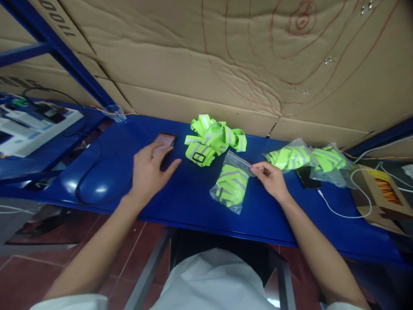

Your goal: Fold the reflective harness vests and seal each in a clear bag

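My left hand [149, 169] lies flat on the blue table [180, 202], fingers spread, its fingertips touching a phone [164, 141] with a lit screen. My right hand [271, 177] pinches the top edge of a clear plastic bag [230, 183] that holds a folded neon-yellow reflective strap. A loose bundle of the same neon-yellow straps [211, 140] sits on the table just beyond the bag, between my two hands.
Two more bagged straps [305, 158] lie at the right, partly over a dark phone [308, 178] on a white cable. A cardboard box [382, 193] stands far right. Cardboard sheets [226, 56] form the back wall. White boxes [29, 125] sit at the left.
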A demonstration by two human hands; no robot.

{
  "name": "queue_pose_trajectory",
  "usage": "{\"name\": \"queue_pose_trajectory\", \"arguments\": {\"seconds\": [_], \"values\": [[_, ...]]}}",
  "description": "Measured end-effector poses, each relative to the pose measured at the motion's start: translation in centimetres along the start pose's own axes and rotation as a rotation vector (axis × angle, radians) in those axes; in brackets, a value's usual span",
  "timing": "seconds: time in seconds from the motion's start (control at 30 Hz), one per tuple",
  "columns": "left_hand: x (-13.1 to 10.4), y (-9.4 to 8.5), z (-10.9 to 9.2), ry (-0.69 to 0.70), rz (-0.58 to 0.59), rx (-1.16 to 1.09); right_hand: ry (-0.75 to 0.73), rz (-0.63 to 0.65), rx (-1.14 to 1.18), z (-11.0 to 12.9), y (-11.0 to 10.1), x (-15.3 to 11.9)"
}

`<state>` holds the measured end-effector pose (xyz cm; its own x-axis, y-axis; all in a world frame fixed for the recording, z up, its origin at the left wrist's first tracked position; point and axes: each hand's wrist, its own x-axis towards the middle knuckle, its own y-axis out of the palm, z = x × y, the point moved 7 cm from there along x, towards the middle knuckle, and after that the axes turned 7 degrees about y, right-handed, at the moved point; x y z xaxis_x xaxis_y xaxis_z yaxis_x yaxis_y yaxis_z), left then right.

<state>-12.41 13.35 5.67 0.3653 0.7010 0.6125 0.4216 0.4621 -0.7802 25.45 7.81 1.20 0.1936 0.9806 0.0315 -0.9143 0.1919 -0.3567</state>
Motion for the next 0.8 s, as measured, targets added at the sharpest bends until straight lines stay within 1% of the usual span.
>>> {"name": "queue_pose_trajectory", "arguments": {"seconds": [0.1,0.17,0.2,0.23,0.27,0.3,0.37,0.4,0.47,0.53,0.63,0.7,0.8], "values": [[1.1,0.5,-7.4,0.213,0.031,-0.195,-0.001,-0.006,0.009,-0.1,0.1,0.0],[2.0,1.5,-12.0,0.339,0.071,-0.293,-0.003,-0.017,0.015,-0.1,0.1,0.0],[2.5,2.4,-13.8,0.374,0.121,-0.337,-0.003,-0.023,0.019,-0.1,0.1,0.0],[3.1,3.4,-15.1,0.383,0.158,-0.391,-0.002,-0.031,0.024,-0.1,0.0,0.0],[3.6,4.5,-16.0,0.367,0.196,-0.444,0.0,-0.039,0.03,-0.1,0.0,0.0],[4.0,5.6,-16.7,0.346,0.241,-0.497,0.001,-0.049,0.037,-0.1,-0.1,0.0],[4.5,7.4,-17.2,0.298,0.294,-0.616,0.005,-0.076,0.055,-0.1,-0.3,0.0],[4.5,8.1,-17.3,0.275,0.3,-0.673,0.006,-0.093,0.065,-0.1,-0.5,0.0],[4.3,8.8,-17.1,0.238,0.284,-0.751,0.008,-0.121,0.087,-0.2,-0.7,0.0],[4.0,9.0,-16.9,0.227,0.271,-0.751,0.019,-0.134,0.111,-0.2,-0.9,0.1],[3.6,9.0,-16.9,0.255,0.245,-0.676,0.054,-0.148,0.158,-0.3,-1.2,0.4],[3.6,8.7,-16.9,0.283,0.182,-0.624,0.076,-0.171,0.189,-0.6,-1.8,0.6],[3.7,7.6,-16.2,0.303,0.044,-0.524,0.084,-0.231,0.206,-0.8,-3.1,1.0]]}}
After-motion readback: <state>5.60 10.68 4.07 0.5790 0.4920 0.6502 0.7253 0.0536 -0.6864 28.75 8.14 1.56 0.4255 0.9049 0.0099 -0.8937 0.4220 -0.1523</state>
